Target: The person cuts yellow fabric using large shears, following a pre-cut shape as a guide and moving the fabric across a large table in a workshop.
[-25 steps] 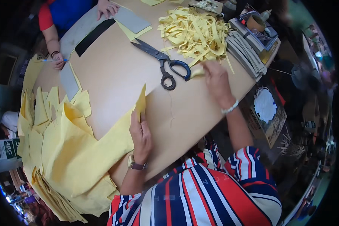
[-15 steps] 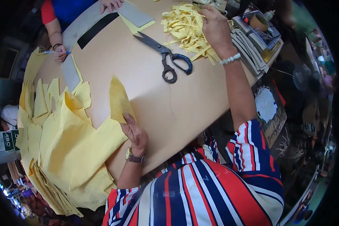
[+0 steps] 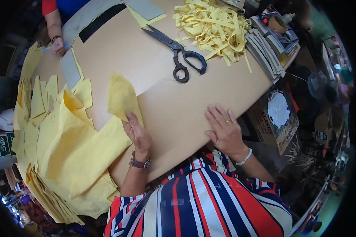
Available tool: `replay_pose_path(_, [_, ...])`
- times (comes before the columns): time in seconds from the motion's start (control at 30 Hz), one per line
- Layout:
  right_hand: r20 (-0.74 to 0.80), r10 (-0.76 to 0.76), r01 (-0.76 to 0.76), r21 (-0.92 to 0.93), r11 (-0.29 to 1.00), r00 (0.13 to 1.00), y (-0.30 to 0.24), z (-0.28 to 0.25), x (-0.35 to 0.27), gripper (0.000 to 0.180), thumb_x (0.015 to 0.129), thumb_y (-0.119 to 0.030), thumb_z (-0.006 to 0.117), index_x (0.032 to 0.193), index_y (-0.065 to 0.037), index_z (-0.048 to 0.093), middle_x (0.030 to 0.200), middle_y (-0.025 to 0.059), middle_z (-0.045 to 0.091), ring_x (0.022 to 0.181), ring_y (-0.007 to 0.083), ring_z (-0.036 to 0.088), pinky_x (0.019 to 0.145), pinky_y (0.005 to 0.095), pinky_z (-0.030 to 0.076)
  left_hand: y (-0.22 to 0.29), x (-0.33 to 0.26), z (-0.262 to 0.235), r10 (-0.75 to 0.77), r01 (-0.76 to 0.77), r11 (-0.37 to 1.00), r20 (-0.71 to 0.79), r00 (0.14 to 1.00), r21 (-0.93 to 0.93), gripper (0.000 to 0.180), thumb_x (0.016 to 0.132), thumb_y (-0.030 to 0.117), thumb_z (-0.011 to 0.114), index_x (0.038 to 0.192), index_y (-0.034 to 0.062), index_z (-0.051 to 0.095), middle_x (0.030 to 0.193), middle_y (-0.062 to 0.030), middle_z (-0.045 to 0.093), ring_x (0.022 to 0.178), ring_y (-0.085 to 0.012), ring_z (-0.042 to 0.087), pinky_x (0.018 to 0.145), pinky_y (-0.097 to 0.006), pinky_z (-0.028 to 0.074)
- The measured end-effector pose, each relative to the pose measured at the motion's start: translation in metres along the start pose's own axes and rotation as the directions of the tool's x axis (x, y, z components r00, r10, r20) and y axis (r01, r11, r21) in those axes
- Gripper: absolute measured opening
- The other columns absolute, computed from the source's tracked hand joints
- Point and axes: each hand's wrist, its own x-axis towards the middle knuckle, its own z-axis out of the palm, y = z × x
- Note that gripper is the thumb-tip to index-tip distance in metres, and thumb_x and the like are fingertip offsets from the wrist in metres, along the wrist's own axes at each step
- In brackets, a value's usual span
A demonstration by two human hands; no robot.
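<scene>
A brown table (image 3: 146,79) fills my view, yellow sheets (image 3: 67,158) heaped on its left edge. I see the left hand (image 3: 137,134) pinching a yellow piece (image 3: 120,96) by its lower corner, lifted off the table; it looks light, limp, best gripped at an edge. The right hand (image 3: 224,132) rests flat, fingers spread. Scissors (image 3: 178,53) lie beyond, beside strips (image 3: 213,27).

Left hand (image 3: 137,132) fingers apparently pinched; right hand (image 3: 224,131) flat, fingers spread.
</scene>
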Motion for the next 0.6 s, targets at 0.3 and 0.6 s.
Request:
replay_pose_path(0.3, [-0.321,-0.100,0.166,0.185,0.969,0.942,-0.006,0.014,0.111,0.022,0.072,-0.010,0.064,0.093,-0.003,0.061,0.098,0.0095,0.056,0.093,0.0284,0.054,0.083,0.0393,0.042,0.001,0.005,-0.001,-0.003,0.004,0.997,0.013,1.000,-0.074,0.055,0.096,0.032,0.041,0.133,-0.0072,0.028,0.131,-0.0156,0.040,0.121,-0.0214,0.037,0.103,-0.032,0.026])
replay_pose_path(0.6, [-0.161,-0.552,0.574,0.161,0.803,0.818,0.025,0.034,0.177,0.014,0.073,-0.012,0.063,0.079,-0.004,0.052,0.090,0.0082,0.052,0.091,0.0263,0.052,0.082,0.0371,0.041,0.003,0.015,-0.004,-0.132,0.131,0.991,-0.059,0.989,-0.029,0.053,0.098,0.033,0.035,0.130,-0.0089,0.031,0.127,-0.0143,0.044,0.116,-0.0196,0.041,0.099,-0.028,0.029])
